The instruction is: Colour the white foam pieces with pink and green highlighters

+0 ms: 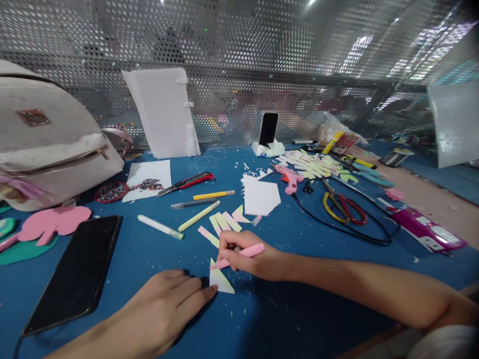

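Observation:
A pink marker (250, 250) is gripped in my right hand (252, 257), its tip on the upper part of a small white triangular paper (220, 281) with yellow-green along its slanted edge. My left hand (168, 309) lies palm down on the blue table, fingers stretched out, with a fingertip on the paper's lower left edge. Just beyond my right hand are coloured paper strips (225, 223) and a triangular piece (240, 214). A pink cap (256, 220) lies beside them.
A black tablet (77, 274) and a backpack (52, 139) are at left. Markers (160, 227), a cutter (187, 183) and white paper (261, 196) lie ahead. To the right are a glue gun (290, 178), scissors (342, 207), a power strip (426, 230) and a paper-strip pile (309, 163).

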